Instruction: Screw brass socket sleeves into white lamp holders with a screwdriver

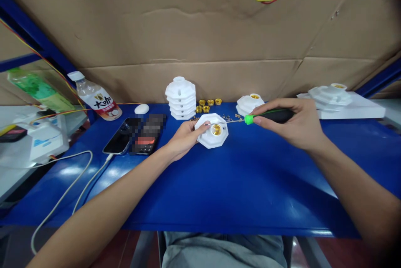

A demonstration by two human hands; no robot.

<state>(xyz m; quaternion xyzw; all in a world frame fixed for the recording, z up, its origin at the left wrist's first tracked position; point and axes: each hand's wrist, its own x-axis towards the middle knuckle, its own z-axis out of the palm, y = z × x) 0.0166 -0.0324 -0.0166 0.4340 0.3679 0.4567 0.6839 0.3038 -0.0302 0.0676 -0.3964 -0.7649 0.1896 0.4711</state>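
Observation:
A white octagonal lamp base (209, 142) with a gold threaded socket in its middle is held by my left hand (184, 137), whose thumb lies on its left edge. My right hand (290, 122) is wrapped round a screwdriver (272, 115) with a black and green handle. The thin metal shaft points left across the lamp base, and its tip lies near my left thumb. Behind the base, several gold threaded cups (210, 102) stand in two rows beside a stack of white octagonal bases (181, 99). Small brass-coloured screws (228, 118) are scattered behind the held base.
Another white base (246, 105) stands behind my right hand. More bases (332, 97) rest on a white box (366, 107) at the right. Leftward are a bottle (100, 101), a phone (122, 136), a dark device (148, 134), and white cables (84, 176) over the blue table (219, 197).

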